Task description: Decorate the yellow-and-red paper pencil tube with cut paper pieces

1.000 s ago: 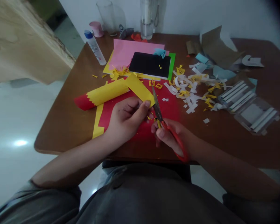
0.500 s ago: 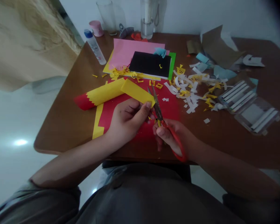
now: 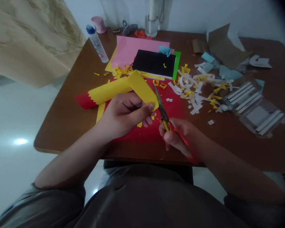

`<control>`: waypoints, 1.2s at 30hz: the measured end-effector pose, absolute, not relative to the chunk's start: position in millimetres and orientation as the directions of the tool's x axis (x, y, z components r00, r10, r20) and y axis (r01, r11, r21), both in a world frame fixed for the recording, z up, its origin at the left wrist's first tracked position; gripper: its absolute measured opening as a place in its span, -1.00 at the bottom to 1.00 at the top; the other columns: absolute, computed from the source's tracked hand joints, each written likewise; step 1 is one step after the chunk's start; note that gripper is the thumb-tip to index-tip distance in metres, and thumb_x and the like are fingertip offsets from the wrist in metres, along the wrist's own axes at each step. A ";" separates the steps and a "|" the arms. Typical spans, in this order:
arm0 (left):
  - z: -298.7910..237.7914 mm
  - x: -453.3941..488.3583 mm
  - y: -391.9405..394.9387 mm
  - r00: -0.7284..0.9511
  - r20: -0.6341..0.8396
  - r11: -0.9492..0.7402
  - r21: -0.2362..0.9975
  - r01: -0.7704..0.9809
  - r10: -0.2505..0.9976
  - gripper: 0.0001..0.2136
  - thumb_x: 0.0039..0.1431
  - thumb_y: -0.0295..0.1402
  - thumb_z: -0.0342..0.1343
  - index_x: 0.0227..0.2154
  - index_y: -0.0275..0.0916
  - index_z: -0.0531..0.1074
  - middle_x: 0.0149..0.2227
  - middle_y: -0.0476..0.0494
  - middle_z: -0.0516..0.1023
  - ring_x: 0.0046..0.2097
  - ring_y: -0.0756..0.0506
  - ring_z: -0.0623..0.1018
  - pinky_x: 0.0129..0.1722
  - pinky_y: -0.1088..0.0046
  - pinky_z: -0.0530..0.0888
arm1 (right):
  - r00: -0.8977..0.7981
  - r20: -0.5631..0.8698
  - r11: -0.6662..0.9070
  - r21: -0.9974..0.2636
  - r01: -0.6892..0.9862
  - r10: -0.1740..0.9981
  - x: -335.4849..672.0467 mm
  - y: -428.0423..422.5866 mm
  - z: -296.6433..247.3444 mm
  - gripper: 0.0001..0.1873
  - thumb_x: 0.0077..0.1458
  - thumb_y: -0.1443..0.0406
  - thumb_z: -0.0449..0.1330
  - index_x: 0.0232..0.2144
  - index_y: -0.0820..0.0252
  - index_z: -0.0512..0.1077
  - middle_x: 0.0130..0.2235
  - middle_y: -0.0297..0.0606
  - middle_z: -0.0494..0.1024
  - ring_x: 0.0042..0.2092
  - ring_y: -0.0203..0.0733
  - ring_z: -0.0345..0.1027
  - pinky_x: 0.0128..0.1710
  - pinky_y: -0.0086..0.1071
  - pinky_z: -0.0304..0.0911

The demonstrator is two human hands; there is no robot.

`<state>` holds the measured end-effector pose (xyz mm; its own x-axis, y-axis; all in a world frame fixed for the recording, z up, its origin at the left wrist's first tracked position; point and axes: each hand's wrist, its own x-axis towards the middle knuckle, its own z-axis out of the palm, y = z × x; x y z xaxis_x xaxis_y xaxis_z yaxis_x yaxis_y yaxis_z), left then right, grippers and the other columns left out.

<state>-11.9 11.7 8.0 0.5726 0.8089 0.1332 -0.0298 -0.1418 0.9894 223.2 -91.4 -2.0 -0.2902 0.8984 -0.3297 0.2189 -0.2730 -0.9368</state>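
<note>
Nearest, at lower middle: the left hand (image 3: 123,114), thumb and fingers closed on a yellow paper strip (image 3: 140,86), the strip slanting up and left from the grip, above a red paper sheet (image 3: 173,104). Just right of it, the right hand (image 3: 178,137), fingers curled tightly around red-handled scissors (image 3: 162,109), blade tips just beside the strip. Left of the hands, a yellow-and-red paper roll (image 3: 102,94) with a zigzag edge, lying on the red sheet's left part. To the right, white and yellow paper scraps (image 3: 192,90) and a clear plastic case (image 3: 254,109) on a brown table (image 3: 61,126). Farther up, stacked pink paper (image 3: 135,47) and black paper (image 3: 154,63), a glue bottle (image 3: 97,44) at upper left, a glass (image 3: 151,22) against the wall.
</note>
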 end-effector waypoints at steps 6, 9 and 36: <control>18.6 -18.2 20.7 0.652 0.085 -0.132 0.991 0.024 0.754 -0.60 0.36 -0.03 0.57 -0.41 -0.24 0.70 -0.46 -0.14 0.75 -0.49 -0.07 0.69 -0.46 0.49 0.66 | -0.297 -0.404 -0.341 -0.908 0.243 0.865 226.2 -90.9 3.0 -0.14 0.11 -0.56 0.40 -0.32 0.06 0.39 -0.42 -0.40 0.45 -0.41 -0.21 0.37 -0.37 -0.29 0.26; 22.5 -21.3 24.8 0.695 0.081 -0.118 0.993 0.006 0.715 -0.63 0.33 -0.06 0.60 -0.38 -0.24 0.70 -0.46 -0.13 0.75 -0.49 -0.06 0.69 -0.46 0.52 0.65 | -0.291 -0.434 -0.372 -0.895 0.245 0.853 226.7 -90.5 4.3 -0.14 0.04 -0.53 0.48 -0.33 0.06 0.39 -0.42 -0.43 0.43 -0.43 -0.23 0.38 -0.39 -0.31 0.25; 18.2 -23.8 23.8 0.658 0.155 -0.273 0.959 0.080 0.737 -0.58 0.46 0.00 0.47 -0.43 -0.16 0.62 -0.48 -0.10 0.61 -0.49 -0.03 0.44 -0.51 0.35 0.29 | -0.289 -0.430 -0.364 -0.896 0.255 0.855 231.7 -90.8 6.3 -0.14 0.08 -0.54 0.45 -0.32 0.06 0.40 -0.44 -0.41 0.48 -0.44 -0.23 0.37 -0.40 -0.32 0.24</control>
